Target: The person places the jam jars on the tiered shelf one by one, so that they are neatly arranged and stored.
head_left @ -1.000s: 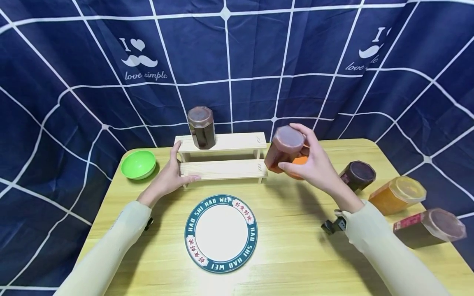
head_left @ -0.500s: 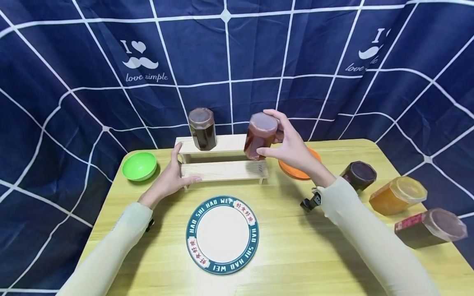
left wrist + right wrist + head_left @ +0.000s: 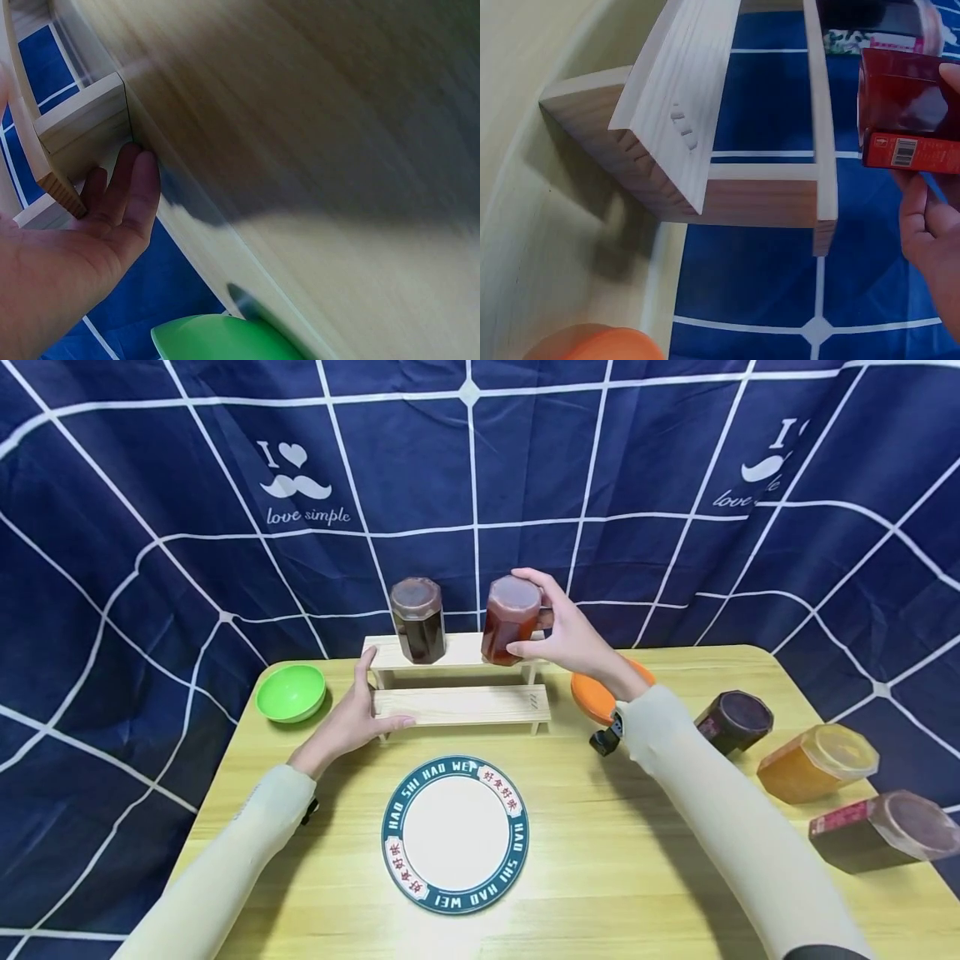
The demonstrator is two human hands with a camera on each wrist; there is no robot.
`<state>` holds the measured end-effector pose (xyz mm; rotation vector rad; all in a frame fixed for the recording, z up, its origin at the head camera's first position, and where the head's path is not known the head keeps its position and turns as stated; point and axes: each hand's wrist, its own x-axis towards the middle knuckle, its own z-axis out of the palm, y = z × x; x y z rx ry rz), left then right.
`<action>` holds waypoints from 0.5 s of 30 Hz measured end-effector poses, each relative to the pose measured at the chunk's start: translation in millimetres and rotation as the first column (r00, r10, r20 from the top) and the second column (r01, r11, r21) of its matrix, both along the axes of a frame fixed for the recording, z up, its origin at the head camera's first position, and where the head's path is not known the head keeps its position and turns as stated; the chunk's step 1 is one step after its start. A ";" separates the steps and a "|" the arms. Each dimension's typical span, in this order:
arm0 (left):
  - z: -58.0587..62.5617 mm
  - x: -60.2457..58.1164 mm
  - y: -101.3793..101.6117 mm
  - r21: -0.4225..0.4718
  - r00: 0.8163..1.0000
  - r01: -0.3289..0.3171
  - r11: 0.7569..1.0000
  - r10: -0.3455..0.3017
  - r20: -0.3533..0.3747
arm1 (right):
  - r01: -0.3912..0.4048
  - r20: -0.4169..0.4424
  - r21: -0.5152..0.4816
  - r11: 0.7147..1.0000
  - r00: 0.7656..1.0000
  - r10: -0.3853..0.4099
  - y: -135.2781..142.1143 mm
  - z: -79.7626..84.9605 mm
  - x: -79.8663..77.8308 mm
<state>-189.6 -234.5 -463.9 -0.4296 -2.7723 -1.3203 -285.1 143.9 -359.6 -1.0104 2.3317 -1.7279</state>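
Observation:
A two-tier wooden shelf (image 3: pixel 459 705) stands at the back of the table. My left hand (image 3: pixel 347 723) grips its left end, thumb along the front of the lower tier. In the left wrist view the fingers (image 3: pixel 139 196) lie against the shelf's end piece. My right hand (image 3: pixel 564 639) holds an eight-sided jar of red contents (image 3: pixel 506 631) upright by its right side, at the right part of the upper tier. The right wrist view shows that jar's red label (image 3: pixel 922 154) with a barcode, a gap between jar and tier. A dark jar (image 3: pixel 422 631) stands on the upper tier's left part.
A white plate with a teal rim (image 3: pixel 395 814) lies in front of the shelf. A green bowl (image 3: pixel 291 692) sits at the left, an orange dish (image 3: pixel 592 697) behind my right forearm. A dark jar (image 3: pixel 733 722), a yellow jar (image 3: pixel 813 764) and a brown jar (image 3: pixel 881 833) line the right side.
My right hand has carried the red jar leftward and back, from above the orange dish to the upper tier, beside the dark jar. The left hand stays at the shelf's end.

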 end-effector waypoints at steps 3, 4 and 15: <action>11.0 4.8 3.2 -0.011 0.999 -0.004 1.000 0.005 0.041 | -0.025 0.014 -0.009 1.000 1.000 0.025 -3.8 -4.4 -6.9; 11.7 4.8 3.7 -0.020 0.999 -0.010 1.000 0.011 0.047 | -0.030 0.014 -0.011 0.999 0.999 0.031 -5.0 -5.5 -8.5; 12.9 5.2 5.3 -0.030 0.996 -0.023 0.999 0.026 0.081 | -0.088 0.096 -0.045 0.995 0.991 0.092 -15.8 -9.7 -19.3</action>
